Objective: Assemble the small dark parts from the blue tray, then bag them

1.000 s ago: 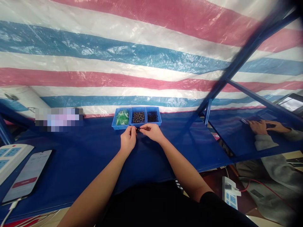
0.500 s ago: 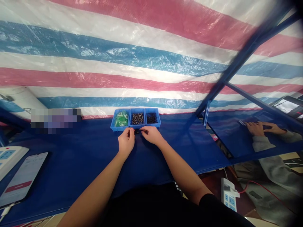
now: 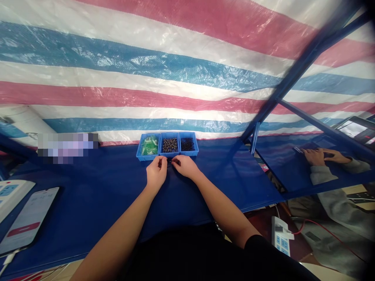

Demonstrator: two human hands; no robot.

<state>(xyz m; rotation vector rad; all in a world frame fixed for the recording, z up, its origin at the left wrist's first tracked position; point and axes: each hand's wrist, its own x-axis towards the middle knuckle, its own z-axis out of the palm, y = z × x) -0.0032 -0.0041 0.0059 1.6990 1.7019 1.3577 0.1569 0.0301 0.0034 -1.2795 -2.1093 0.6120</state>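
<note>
Both my hands are close together just in front of three small blue bins. My left hand (image 3: pixel 157 171) is closed in a pinch. Opposite it, my right hand (image 3: pixel 185 166) also pinches, its fingertips nearly meeting the left ones. Between the fingertips is a small dark piece (image 3: pixel 169 160), too small to name. The left bin (image 3: pixel 148 158) holds green and whitish packets (image 3: pixel 150 145). Many small brass-and-black parts (image 3: pixel 170 145) fill the middle bin (image 3: pixel 169 154). Thin black pieces (image 3: pixel 187 144) lie in the right bin (image 3: pixel 191 153).
A phone (image 3: pixel 27 218) on a cable and a white power strip (image 3: pixel 14 197) lie at the left of the blue table (image 3: pixel 96 203). A blue metal frame (image 3: pixel 281 89) rises at the right. Beyond it a co-worker's hands (image 3: pixel 319 157) rest over another blue surface.
My fingertips have come slightly closer together around the small dark piece. The view has shifted a little; the bins stand where they were.
</note>
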